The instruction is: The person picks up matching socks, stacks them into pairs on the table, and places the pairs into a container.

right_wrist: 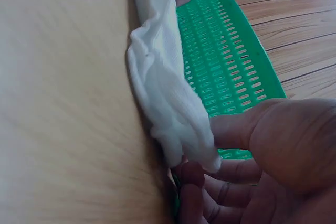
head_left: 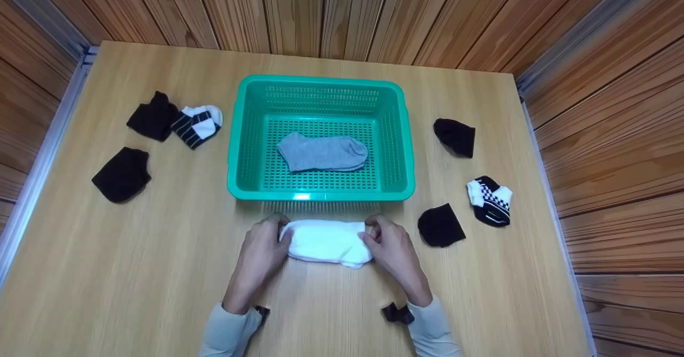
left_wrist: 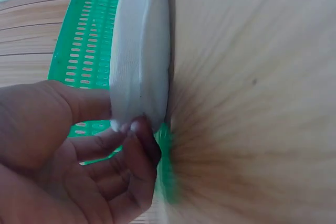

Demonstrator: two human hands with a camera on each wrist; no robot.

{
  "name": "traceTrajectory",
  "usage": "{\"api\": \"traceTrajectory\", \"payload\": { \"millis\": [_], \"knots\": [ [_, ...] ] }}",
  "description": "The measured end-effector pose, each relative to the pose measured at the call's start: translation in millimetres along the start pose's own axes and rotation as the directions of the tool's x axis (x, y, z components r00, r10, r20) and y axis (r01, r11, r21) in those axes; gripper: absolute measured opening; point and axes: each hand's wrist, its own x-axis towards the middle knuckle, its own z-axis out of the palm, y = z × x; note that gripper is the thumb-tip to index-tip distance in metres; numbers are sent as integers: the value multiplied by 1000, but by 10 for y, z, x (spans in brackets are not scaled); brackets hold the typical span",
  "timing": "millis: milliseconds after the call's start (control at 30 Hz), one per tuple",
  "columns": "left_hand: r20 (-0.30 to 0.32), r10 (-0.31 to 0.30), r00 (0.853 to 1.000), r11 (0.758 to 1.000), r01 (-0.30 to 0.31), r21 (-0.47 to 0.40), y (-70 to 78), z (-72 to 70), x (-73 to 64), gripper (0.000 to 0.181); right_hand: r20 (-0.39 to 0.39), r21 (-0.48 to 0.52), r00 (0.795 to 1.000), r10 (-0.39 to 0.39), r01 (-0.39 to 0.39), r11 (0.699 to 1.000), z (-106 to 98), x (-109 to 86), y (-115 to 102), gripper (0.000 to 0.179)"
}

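Observation:
A white sock [head_left: 327,242] lies stretched sideways between both hands, in front of the green basket. My left hand [head_left: 265,241] pinches its left end; in the left wrist view the thumb and fingers [left_wrist: 142,145] close on that end. At the other end my right hand [head_left: 393,245] pinches the sock between thumb and fingers, as the right wrist view also shows, where the white fabric [right_wrist: 165,77] looks creased and folded. A pair of grey socks [head_left: 323,153] lies flat inside the green basket [head_left: 320,195].
Left of the basket lie two black socks [head_left: 122,175] and a black-and-white striped sock [head_left: 197,125]. On the right are two more black socks [head_left: 441,225] and a checkered black-and-white sock [head_left: 490,201]. Wood-panelled walls [head_left: 331,15] edge the table [head_left: 176,271].

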Motion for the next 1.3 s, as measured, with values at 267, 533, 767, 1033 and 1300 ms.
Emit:
{"api": "traceTrajectory", "payload": {
  "millis": [267, 533, 767, 1033, 1300],
  "knots": [
    [-22, 4, 1000, 999, -3, 42, 17, -15, -13, 34, -4, -12, 1000, 6, -6, 1000, -46, -44, -54, 23],
    [54, -36, 998, 999, 35, 8, 38, -27, -23, 44, -21, -40, 1000, -5, 4, 999, -2, -159, -115, 42],
    [47, -29, 998, 999, 27, 31, 29, -10, -20, 40, 6, -74, 999, 46, -45, 996, 122, -187, -142, 54],
    [59, -3, 998, 1000, 3, 5, -12, -23, -31, 28, 21, -72, 998, 57, -55, 996, 140, -170, -149, 38],
    [44, 29, 999, 998, -26, -55, -44, -58, -33, 20, 70, 76, 997, 44, -49, 996, 85, -189, -148, 27]
  ]
}}
